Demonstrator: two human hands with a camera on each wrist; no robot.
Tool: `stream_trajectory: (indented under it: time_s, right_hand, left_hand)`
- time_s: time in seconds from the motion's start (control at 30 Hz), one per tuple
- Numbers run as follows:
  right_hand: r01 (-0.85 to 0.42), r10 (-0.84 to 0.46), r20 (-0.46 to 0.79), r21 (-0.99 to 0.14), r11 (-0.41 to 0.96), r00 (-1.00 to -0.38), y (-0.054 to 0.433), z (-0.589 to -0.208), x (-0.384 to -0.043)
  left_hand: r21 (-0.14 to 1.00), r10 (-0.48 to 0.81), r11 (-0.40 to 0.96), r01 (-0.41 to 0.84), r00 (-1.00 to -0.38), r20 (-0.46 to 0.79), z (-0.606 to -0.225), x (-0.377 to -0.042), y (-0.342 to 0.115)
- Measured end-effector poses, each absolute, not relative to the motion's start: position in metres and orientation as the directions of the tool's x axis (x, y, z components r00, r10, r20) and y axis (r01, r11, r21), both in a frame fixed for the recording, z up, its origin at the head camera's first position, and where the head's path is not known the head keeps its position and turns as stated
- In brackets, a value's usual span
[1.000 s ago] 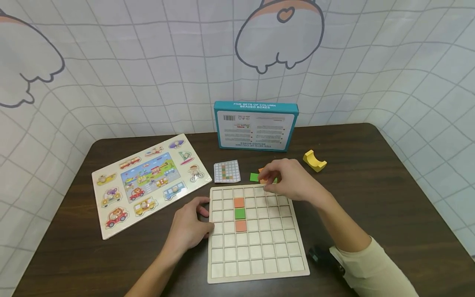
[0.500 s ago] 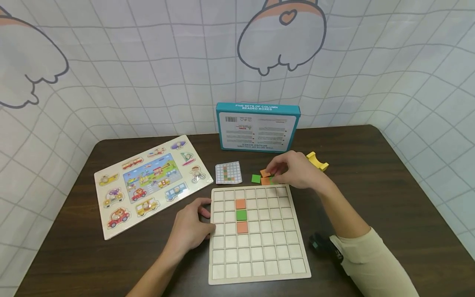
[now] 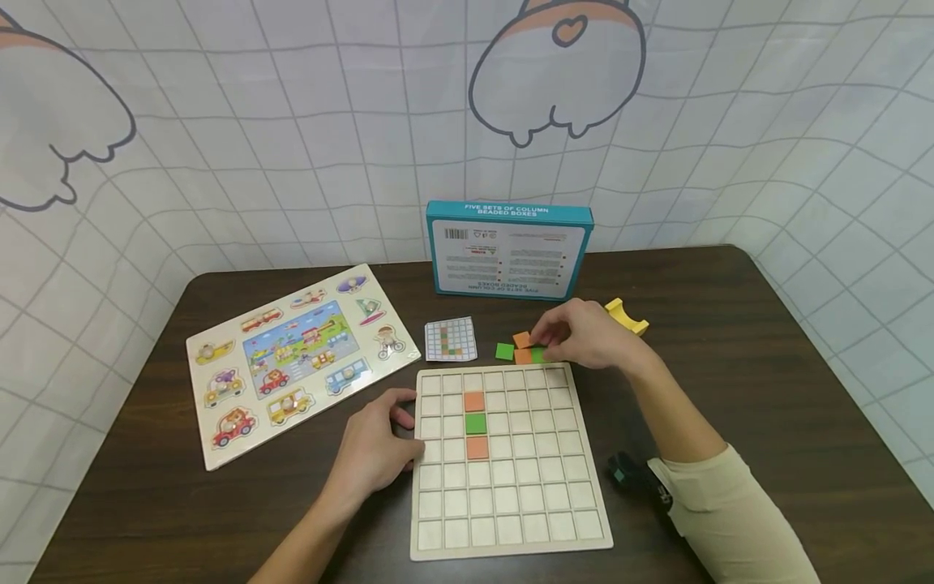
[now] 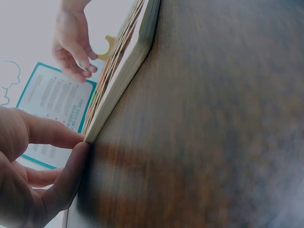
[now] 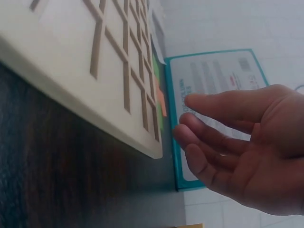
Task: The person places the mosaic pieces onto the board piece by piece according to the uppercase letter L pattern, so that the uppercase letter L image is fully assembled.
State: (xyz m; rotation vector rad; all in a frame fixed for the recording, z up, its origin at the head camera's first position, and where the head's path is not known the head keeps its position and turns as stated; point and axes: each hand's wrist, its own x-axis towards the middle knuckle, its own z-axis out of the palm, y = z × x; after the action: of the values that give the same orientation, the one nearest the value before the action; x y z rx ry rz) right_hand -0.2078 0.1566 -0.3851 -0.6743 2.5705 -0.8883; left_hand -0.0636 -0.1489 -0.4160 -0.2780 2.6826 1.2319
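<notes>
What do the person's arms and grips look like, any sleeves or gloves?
The left grip and right grip are bare hands, no gloves or rings showing. The left forearm is bare as far as it shows. The right arm has a plain cream sleeve ending on the forearm. A black object with a greenish patch shows by its cuff; whether it's worn, I can't tell.

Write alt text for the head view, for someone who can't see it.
A person's left hand holds the left edge of a wooden grid board bearing three tiles in a column, orange, green, orange; the right hand is at loose tiles beyond it. On the table: a pattern card, teal box, yellow block and picture puzzle.
</notes>
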Motion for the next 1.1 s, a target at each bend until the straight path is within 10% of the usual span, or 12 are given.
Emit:
stream_trajectory:
  time_s: [1.1]
  right_hand:
    - [-0.3,-0.495,-0.166,-0.62,0.725,-0.853,0.164,-0.402,-0.221]
  left_hand:
    - [0.739,-0.092,0.628,-0.243,-0.966,-0.24,-0.417,-0.064,-0.15]
